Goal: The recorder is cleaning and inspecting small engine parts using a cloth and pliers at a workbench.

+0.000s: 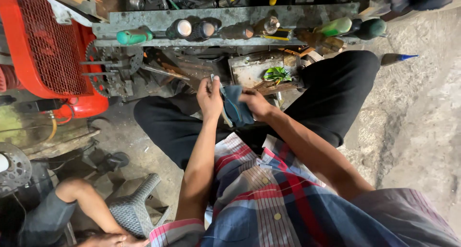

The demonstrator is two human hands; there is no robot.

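Note:
I sit with knees apart in black trousers, looking down at both hands held between them. My left hand (209,97) pinches a small metal part (213,77) at its fingertips, thumb up. My right hand (255,104) is closed on a dark blue cloth (234,107) bunched between the two hands and touching the left hand. What the cloth covers is hidden.
A grey metal rack (230,15) holds several screwdrivers handle-out ahead of me. A red machine with a mesh guard (43,45) stands left. Below it lie sprockets (98,69), and scrap metal. Another person's knee (72,191) and a grey plastic stool (137,206) are lower left. Bare concrete floor (422,112) lies right.

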